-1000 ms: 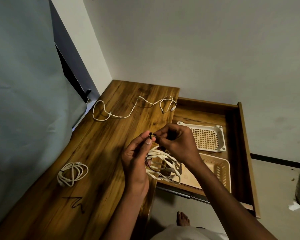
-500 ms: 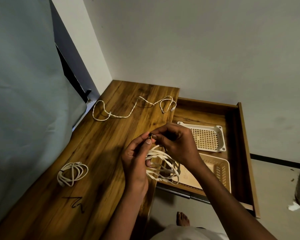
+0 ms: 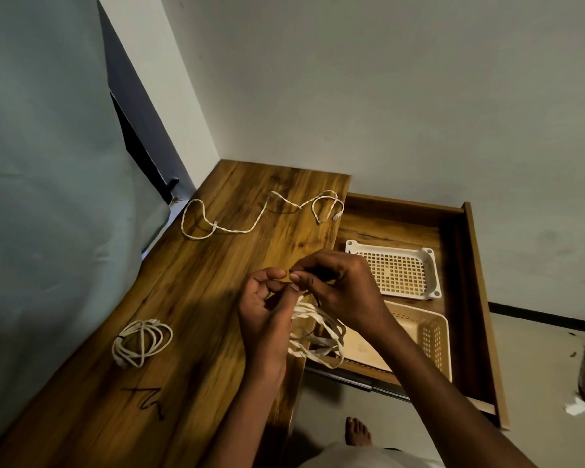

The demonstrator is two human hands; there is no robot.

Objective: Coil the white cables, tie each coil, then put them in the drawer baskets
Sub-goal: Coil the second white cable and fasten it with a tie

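A coiled white cable (image 3: 321,336) hangs from my two hands over the desk's right edge. My left hand (image 3: 265,319) and my right hand (image 3: 338,285) meet fingertip to fingertip above the coil and pinch a thin dark tie that loops round it. A second coil (image 3: 142,342), tied, lies on the wooden desk (image 3: 190,298) at the left. A loose white cable (image 3: 260,214) snakes across the far end of the desk. In the open drawer (image 3: 466,265) sit a white basket (image 3: 394,270) and a beige basket (image 3: 426,336).
A grey curtain (image 3: 48,197) hangs along the desk's left side. A black scribble (image 3: 146,398) marks the near part of the desk. My bare foot (image 3: 358,432) stands on the floor below the drawer. Pale walls close the corner behind.
My fingertips have shifted slightly as they work the tie above the coil. The coil hangs a little differently. Everything on the desk stays where it was.
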